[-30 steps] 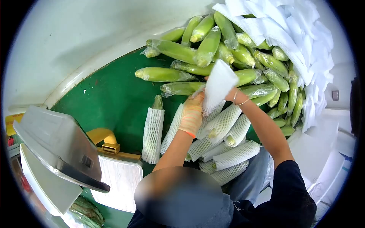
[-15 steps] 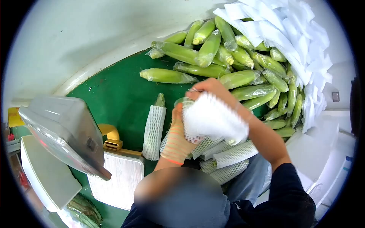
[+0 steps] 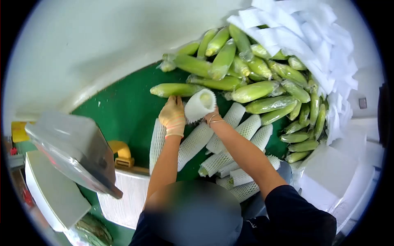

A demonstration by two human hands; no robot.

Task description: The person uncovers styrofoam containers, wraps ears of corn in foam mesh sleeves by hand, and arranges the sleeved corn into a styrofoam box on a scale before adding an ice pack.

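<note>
Head view: white foam-net sleeve in the right hand, left hand at a green corn cob

The left hand (image 3: 171, 117), in a pale glove with orange stripes, has its fingers bent and together; their tips are at the lower edge of a long green corn cob in clear film (image 3: 174, 89), but I cannot tell if they grip it. The right hand (image 3: 211, 116), with a thin bracelet at the wrist, is closed at the side of a white tube-shaped foam-net sleeve (image 3: 199, 107); most of its fingers are hidden; the sleeve is tilted, its opening faces up, and a pale green end is visible inside.

Both hands are above the green table (image 3: 123, 102); below them, several corn cobs in white netting (image 3: 196, 143) lie side by side or overlapping; beyond and to the right is a heap of film-wrapped green cobs (image 3: 269, 103); flat white foam pieces (image 3: 293, 45) cover its far side; well apart, at left, stands a grey boxy device (image 3: 84, 151).
</note>
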